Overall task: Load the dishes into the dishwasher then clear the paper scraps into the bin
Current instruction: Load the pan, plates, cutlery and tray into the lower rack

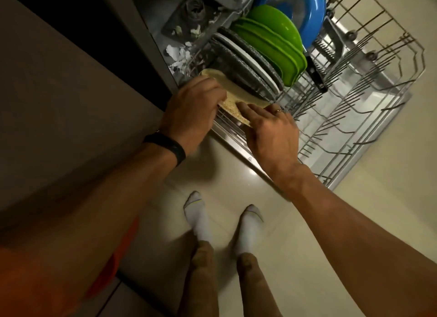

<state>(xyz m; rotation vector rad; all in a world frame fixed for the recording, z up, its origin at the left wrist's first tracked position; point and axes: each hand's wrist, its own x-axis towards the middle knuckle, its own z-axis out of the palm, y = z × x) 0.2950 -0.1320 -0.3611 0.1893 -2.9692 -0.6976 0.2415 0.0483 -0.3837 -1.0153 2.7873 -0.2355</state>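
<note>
- Fingers point(214, 92) of the left hand point(194, 106) curl over the left edge of the plate point(236, 93), gripping it.
- Right hand point(272, 130) fingers point(255, 109) lie nearly straight on the plate's right rim; its thumb is hidden.
- Tan and speckled, the plate stands tilted at the near end of the pulled-out rack point(350, 118), just before the grey plates point(233, 56).
- Behind those stand green plates point(272, 44) and a blue bowl point(298, 7).
- Paper scraps point(179, 54) lie inside the dishwasher, left of the rack.
- Hands cover the plate's lower edge, so whether it sits in the tines cannot be told.
</note>
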